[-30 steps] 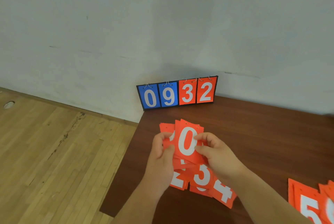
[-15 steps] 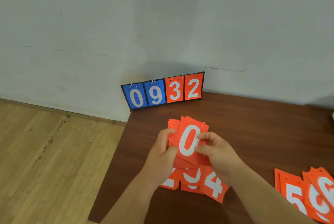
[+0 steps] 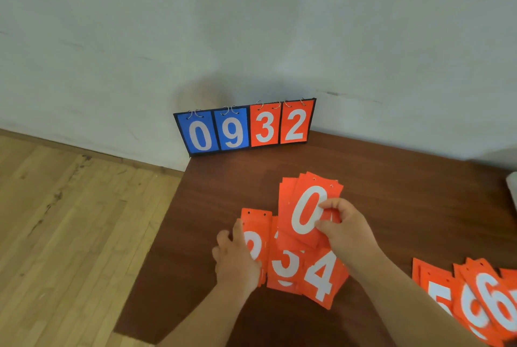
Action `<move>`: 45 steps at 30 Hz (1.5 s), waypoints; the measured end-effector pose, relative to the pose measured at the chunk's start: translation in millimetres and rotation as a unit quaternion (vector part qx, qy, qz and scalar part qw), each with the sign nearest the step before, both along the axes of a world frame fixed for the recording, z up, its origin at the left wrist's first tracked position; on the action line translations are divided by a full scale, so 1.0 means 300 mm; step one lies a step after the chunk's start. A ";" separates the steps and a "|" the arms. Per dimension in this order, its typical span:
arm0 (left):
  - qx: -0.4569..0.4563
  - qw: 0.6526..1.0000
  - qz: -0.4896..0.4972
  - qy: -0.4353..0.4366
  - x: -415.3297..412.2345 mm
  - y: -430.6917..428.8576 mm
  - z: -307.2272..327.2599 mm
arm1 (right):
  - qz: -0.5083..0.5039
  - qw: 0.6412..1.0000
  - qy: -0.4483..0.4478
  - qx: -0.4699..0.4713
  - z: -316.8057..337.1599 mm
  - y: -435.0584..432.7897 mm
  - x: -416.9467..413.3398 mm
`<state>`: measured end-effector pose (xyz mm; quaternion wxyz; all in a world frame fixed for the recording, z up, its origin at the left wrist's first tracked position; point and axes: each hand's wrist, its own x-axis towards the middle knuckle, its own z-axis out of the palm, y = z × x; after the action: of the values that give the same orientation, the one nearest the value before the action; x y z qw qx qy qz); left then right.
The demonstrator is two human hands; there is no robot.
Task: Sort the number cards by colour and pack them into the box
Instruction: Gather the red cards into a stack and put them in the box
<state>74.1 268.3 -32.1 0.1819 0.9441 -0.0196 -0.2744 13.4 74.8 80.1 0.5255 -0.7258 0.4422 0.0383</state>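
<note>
My right hand (image 3: 345,230) pinches a stack of red number cards (image 3: 303,209) with a white 0 on top, lifted over the brown table (image 3: 391,178). My left hand (image 3: 236,258) rests on the left edge of a red card pile (image 3: 257,225) lying on the table; whether its fingers grip the pile I cannot tell. Beside that pile lie a red 3 card (image 3: 285,268) and a red 4 card (image 3: 321,276). More red cards (image 3: 481,299) showing 5 and 6 lie at the lower right. No box is in view.
A flip scoreboard (image 3: 246,130) stands against the wall at the table's back left corner, showing blue 0 and 9, red 3 and 2. The table's left edge drops to a wooden floor (image 3: 70,220). A pale object (image 3: 513,190) pokes in at the right edge.
My left hand let go of the 0 stack and dropped to the pile on the table. The right hand now holds the stack alone. The view shifted right.
</note>
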 end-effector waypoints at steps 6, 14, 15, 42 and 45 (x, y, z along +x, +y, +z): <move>-0.061 0.998 0.019 0.027 -0.005 0.031 -0.003 | 0.003 1.000 -0.006 0.010 -0.017 0.016 -0.007; -0.193 0.967 0.167 -0.007 0.009 0.109 0.045 | 0.011 1.000 0.001 -0.013 0.009 0.030 -0.043; -0.211 0.959 0.187 -0.009 0.014 0.116 0.065 | 0.014 1.000 0.004 -0.015 0.015 0.032 -0.049; -0.461 0.879 0.076 0.099 -0.456 -0.262 0.546 | 0.122 0.977 -0.120 0.130 0.131 -0.120 -0.476; -0.424 0.902 0.050 0.067 -0.470 -0.283 0.500 | 0.099 0.981 -0.132 0.105 0.108 -0.173 -0.520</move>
<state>-66.9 183.4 117.9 0.5791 0.7569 -0.0746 -0.2935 -142.6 23.0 112.3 0.6463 -0.7054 0.2884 0.0398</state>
